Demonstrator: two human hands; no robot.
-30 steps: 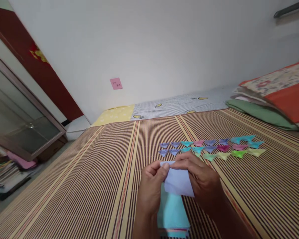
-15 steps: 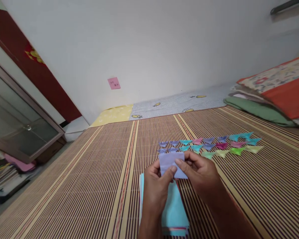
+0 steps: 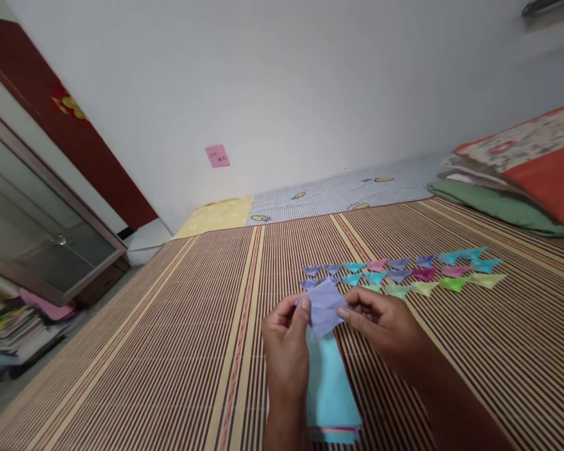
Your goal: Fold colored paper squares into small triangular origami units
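Note:
A creased lavender paper square (image 3: 326, 307) is held up with one corner pointing toward me. My left hand (image 3: 287, 338) pinches its left corner between thumb and fingers. At the right corner, my right hand (image 3: 385, 322) grips it the same way. Beneath and nearer to me lies a stack of paper with a light blue sheet (image 3: 331, 388) on top, partly hidden by my left hand and forearm. Beyond the hands stand rows of small folded paper shapes in several colours, among them a bright green one (image 3: 454, 284) and a magenta one (image 3: 423, 274).
A striped bamboo mat (image 3: 178, 326) spreads under everything. Folded bedding (image 3: 502, 203) is piled at the right. Patterned cloth (image 3: 319, 197) runs along the wall, where a pink note (image 3: 217, 156) is stuck. At the left are a glass-panelled door (image 3: 42, 219) and books (image 3: 16, 329).
The lavender paper has turned from lying square to a diamond angle. My hands have moved slightly apart, to its left and right corners. The view has shifted slightly.

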